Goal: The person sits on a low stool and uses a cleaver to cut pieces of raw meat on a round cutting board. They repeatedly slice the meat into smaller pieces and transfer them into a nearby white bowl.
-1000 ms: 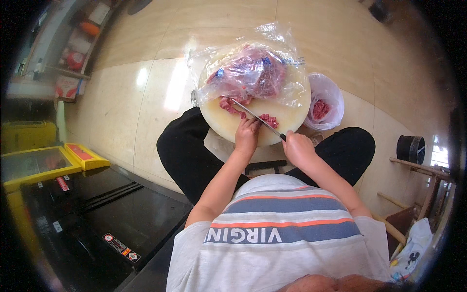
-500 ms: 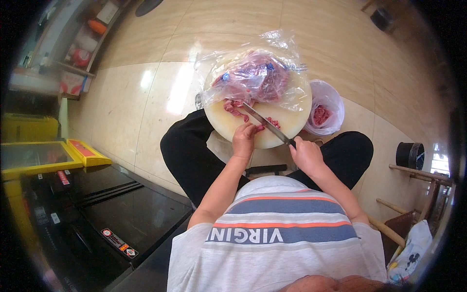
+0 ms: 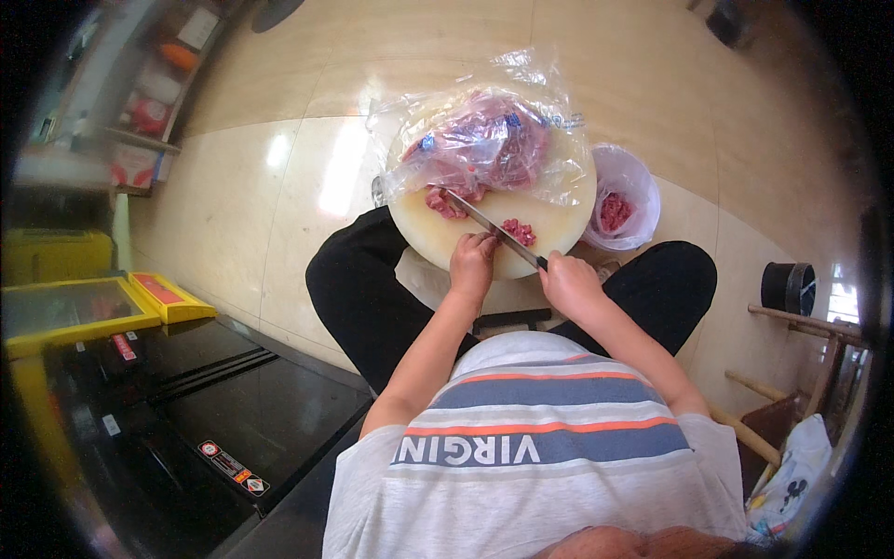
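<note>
Seated person in a striped grey shirt (image 3: 549, 456), black-trousered knees spread, round pale cutting board (image 3: 466, 238) between them at 12 o'clock from the torso. Right hand (image 3: 570, 284) is clamped around the handle of a long knife (image 3: 489, 226); blade runs up toward 10 o'clock across the board. Left hand (image 3: 472, 263) rests on the board's near edge, just left of the blade, fingers curled together and pressing down; what lies under them cannot be made out. Small heap of cut red meat (image 3: 519, 231) lies just beyond the blade, at 1 o'clock from the left hand. Farther out, the board's far half carries a clear plastic bag (image 3: 484, 140) with large pieces of raw meat inside, the knife tip touching its near edge. At 3 o'clock from the board, on the tiled floor (image 3: 279, 214), stands a second open bag of meat pieces (image 3: 616, 207).
</note>
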{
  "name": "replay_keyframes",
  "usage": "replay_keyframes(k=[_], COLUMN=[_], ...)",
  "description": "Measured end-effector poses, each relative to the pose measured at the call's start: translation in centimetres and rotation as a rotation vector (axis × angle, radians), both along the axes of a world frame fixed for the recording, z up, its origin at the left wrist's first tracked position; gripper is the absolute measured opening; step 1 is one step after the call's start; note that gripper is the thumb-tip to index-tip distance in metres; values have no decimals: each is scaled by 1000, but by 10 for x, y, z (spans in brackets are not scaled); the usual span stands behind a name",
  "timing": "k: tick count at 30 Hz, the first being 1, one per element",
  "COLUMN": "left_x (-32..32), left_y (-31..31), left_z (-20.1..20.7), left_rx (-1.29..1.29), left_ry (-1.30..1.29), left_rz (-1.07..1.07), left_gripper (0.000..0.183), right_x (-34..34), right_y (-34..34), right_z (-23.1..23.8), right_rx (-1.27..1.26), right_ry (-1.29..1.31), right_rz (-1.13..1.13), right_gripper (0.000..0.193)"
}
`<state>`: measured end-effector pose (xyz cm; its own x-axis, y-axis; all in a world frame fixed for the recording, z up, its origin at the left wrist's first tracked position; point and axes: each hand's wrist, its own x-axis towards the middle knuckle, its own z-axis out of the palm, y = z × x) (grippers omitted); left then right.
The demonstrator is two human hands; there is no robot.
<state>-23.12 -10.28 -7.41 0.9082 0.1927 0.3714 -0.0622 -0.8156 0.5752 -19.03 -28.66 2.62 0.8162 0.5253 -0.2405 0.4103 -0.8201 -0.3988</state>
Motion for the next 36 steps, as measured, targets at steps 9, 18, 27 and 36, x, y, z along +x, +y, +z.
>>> replay_keyframes(k=[9,18,27,36], left_x=[-1,-7,-7,-2], left_y=[-1,8,8,3], left_z=[-8,-11,-4,-2], left_rx=[-40,-253,-112,-14], left_ry=[-104,5,19,-8], left_rz=[-10,198,12,-26], left_gripper=[19,16,15,18], right_x=[-8,-8,-23,-8], right_y=[-16,-17,-20,6], right_z=[7,14,27,0], right_rx=[-57,-54,-64,6], right_ry=[28,32,66,-2], right_rz=[6,-37,-44,10], right_gripper=[26,25,24,25])
